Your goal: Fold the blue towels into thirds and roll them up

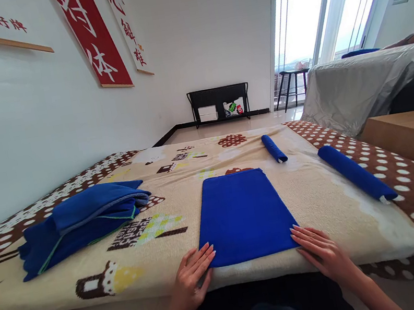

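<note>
A blue towel (242,212), a flat rectangle, lies on the patterned blanket in front of me. My left hand (194,274) rests at its near left corner, fingers stretched out and thumb apart. At the near right corner, my right hand (323,249) has its fingers extended over the edge, with the thumb lower and apart. Two rolled blue towels lie beyond and to the right: a smaller roll (273,148) and a longer roll (356,173), each with a small white tag. On the left is a loose pile of blue towels (82,218), some with green edging.
The blanket (227,273) is cream with brown polka-dot borders and covers the table. A cardboard box (410,134) stands at the right. Behind it is a plastic-covered table (354,83) with another person's arm (413,38) over it. A black rack (219,101) and a stool (292,85) stand farther back.
</note>
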`<state>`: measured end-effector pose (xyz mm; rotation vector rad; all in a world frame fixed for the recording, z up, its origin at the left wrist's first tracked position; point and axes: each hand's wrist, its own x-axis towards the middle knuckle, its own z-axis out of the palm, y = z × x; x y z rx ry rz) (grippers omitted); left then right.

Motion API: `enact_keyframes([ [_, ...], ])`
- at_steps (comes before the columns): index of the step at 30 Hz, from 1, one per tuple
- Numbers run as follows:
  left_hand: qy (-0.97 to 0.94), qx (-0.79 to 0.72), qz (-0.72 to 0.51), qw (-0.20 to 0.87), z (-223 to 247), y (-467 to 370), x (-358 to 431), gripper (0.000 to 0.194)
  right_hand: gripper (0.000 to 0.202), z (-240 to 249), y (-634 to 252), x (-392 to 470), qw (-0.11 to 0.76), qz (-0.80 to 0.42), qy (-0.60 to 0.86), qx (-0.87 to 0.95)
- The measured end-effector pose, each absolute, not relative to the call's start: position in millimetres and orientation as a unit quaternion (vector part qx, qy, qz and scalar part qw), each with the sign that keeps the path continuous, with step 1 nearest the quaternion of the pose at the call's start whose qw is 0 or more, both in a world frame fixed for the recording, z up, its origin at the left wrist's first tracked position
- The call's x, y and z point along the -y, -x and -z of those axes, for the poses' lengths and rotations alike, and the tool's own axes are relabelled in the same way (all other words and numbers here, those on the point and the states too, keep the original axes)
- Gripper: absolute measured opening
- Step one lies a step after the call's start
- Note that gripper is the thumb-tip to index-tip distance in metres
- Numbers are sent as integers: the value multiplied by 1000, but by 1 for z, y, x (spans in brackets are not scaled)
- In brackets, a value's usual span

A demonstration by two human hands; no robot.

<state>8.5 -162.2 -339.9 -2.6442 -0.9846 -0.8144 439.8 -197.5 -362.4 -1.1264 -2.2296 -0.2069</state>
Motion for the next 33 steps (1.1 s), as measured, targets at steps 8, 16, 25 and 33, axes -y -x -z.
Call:
enact_keyframes([
  [8, 873, 308, 359, 119, 350, 10, 162, 55, 38, 363, -451, 194, 365, 26, 428, 826],
  [16, 840, 385, 379, 37, 339, 8, 168, 33, 25, 363, -452, 190, 375, 4, 465, 802],
  [25, 809, 457, 365, -51, 335, 12, 162, 15, 16, 354, -449, 182, 380, -24, 515, 768],
  [33, 742, 582, 329, 47, 345, -17, 164, 17, 19, 356, -432, 173, 338, 73, 571, 744],
])
